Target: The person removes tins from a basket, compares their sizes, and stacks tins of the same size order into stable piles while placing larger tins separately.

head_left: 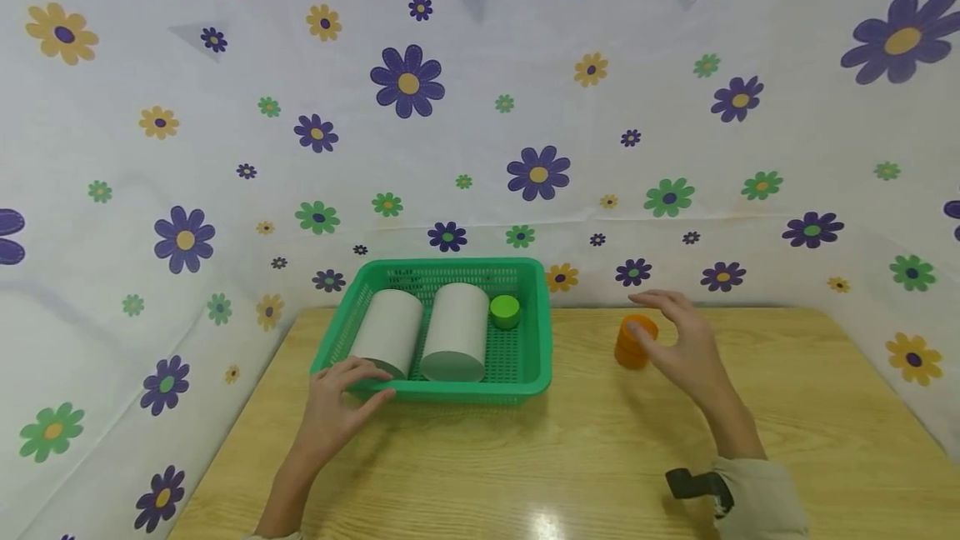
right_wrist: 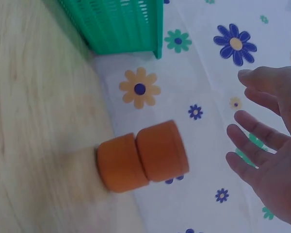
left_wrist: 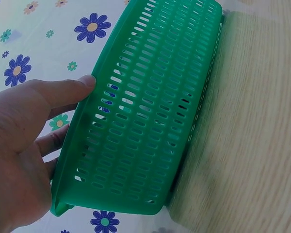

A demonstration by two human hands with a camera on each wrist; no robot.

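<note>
Left hand (head_left: pixel 337 407): fingers straight, touching slotted green plastic basket (head_left: pixel 525 373) (two white cylinders inside) | right hand (head_left: pixel 686 348): fingers spread, empty, beside orange stepped cup (head_left: pixel 632 344) | wood-grain worktop (head_left: pixel 600 457)

We see two bare hands, left hand (head_left: pixel 341 407) and right hand (head_left: pixel 686 348). Our right forearm wears a beige sleeve (head_left: pixel 757 494), with a black strap (head_left: pixel 697 486) at its nine o'clock edge.

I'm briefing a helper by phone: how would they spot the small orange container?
On the wooden table, look right of the green basket. The orange container stands there alone, beside the open right hand. It is the only orange thing and the only one outside the basket.
</note>
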